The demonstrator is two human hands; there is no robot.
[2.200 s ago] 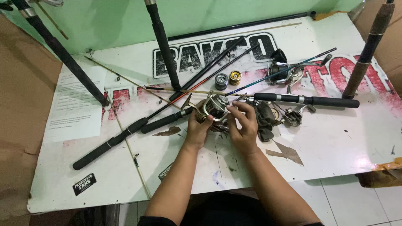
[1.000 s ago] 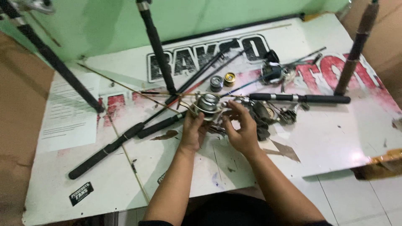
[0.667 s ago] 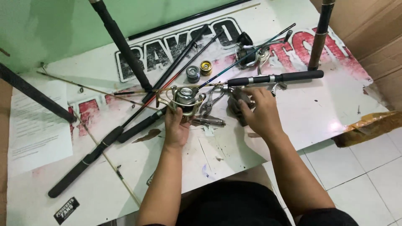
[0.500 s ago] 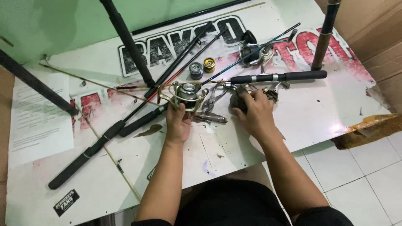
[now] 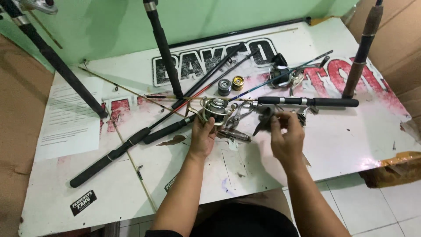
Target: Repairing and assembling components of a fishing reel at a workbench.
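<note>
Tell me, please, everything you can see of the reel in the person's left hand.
The reel is a spinning reel, silvery metal with a dark spool and a thin wire bail arching round it. It sits on the white board, tilted, amid the rods. The left hand grips it from below, fingers on its body. A dark rod handle runs off to its left; whether they join is unclear.

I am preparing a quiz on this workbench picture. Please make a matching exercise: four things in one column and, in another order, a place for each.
Things:
1. silver spinning reel
2. small dark reel part
3. gold-coloured round spool
4. white printed paper sheet

Places:
A. lying flat at the table's left side
B. pinched in the right hand
C. standing beside a grey spool, behind the hands
D. gripped by the left hand

Pairs: 1-D, 2-B, 3-C, 4-A
</note>
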